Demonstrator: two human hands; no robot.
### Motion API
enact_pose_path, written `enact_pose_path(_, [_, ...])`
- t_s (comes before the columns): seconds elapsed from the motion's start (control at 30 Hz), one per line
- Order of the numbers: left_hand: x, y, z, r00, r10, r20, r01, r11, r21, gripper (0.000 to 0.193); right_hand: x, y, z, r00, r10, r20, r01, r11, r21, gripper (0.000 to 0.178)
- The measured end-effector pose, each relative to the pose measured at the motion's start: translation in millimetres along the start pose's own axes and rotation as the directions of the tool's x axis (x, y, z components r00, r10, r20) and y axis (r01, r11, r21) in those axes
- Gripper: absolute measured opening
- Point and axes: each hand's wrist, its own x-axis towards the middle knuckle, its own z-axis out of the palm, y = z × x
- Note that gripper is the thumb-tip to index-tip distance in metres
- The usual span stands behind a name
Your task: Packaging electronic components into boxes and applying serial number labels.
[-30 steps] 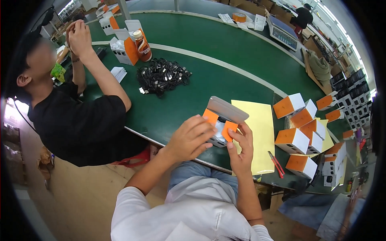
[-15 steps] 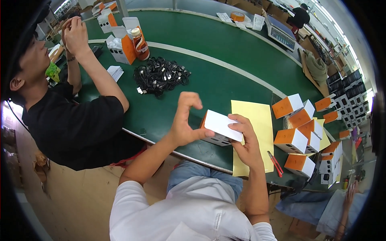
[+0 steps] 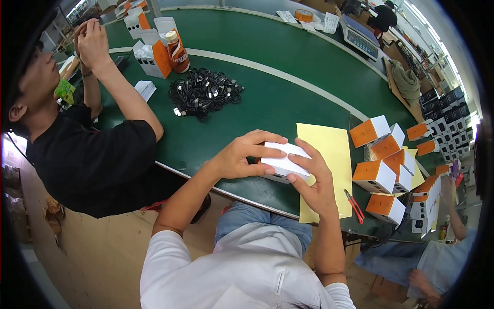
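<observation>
Between my two hands, near the front edge of the green table, is a small white and orange box (image 3: 286,165) with its white face up. My left hand (image 3: 247,156) grips its left end, thumb along the near side and fingers over the top. From the right, my right hand (image 3: 315,177) holds the other end, thumb at the near corner and fingers lying on the top face. Beneath and to the right of the box lies a yellow sheet (image 3: 329,139). On that sheet's right edge rests a red utility knife (image 3: 353,207).
Several orange and white boxes (image 3: 378,175) cluster to the right. A heap of black cables (image 3: 206,92) lies ahead, with a brown bottle (image 3: 177,52) and an opened box (image 3: 153,59) behind it. At left a co-worker (image 3: 92,159) in black raises both hands. A scale (image 3: 360,41) stands far right.
My left fingers, raised off the box before, have come down onto its top. My right hand has spread further over the top face, and the white top now looks pressed flat.
</observation>
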Motion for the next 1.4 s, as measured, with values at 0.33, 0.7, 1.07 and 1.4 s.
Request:
enact_pose_path(0.33, [-3,6,6,0.998,0.062,0.030,-0.066,0.987,0.147,0.027,-8,-5,-1,1.000,0.010,-0.002,-0.010,0.998,-0.069,0.039])
enact_pose_path(0.7, [-10,16,3,0.992,0.117,0.036,-0.122,0.902,0.414,0.031,-12,-4,-2,0.988,-0.144,0.054,0.154,0.924,-0.349,0.047])
enact_pose_path(1.07, [-11,11,13,0.975,0.221,0.030,-0.192,0.763,0.617,0.035,-36,34,18,0.958,-0.218,-0.188,0.172,0.958,-0.231,0.037])
enact_pose_path(1.4, [-17,17,12,0.994,0.084,-0.067,-0.041,0.872,0.487,0.043,-46,9,11,0.994,-0.079,-0.076,0.062,0.976,-0.211,0.058])
